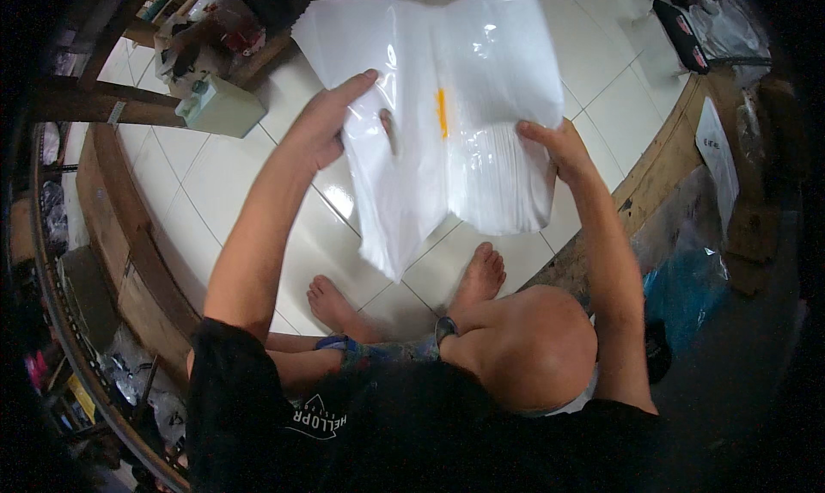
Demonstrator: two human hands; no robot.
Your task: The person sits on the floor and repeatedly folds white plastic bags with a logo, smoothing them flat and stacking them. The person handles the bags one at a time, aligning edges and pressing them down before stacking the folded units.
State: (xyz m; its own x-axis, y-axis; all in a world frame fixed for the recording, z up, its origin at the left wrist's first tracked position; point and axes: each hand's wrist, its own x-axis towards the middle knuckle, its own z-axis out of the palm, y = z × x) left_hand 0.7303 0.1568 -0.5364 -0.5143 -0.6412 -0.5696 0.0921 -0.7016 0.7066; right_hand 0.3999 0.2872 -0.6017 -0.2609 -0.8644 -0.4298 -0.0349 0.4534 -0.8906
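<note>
Both hands hold up a thick stack of white plastic bags point(498, 80), glossy and folded or parted along the middle. My left hand point(331, 119) grips its left part, thumb on top and the other fingers mostly beneath. Beside that thumb is a small oval opening, with something skin-coloured showing through it. My right hand point(557, 149) pinches the right part, its thumb across the upper face, where many layered edges fan out. A yellow-orange strip point(443, 113) lies near the middle fold. The lower left corner of the stack hangs down in a point.
White floor tiles point(185, 201) and my bare feet lie below. At the left, a pale green plastic container point(222, 106) stands by wooden beams. To the right are a wooden board point(657, 153), a white sheet point(718, 153), blue plastic point(687, 287) and a black item point(679, 36).
</note>
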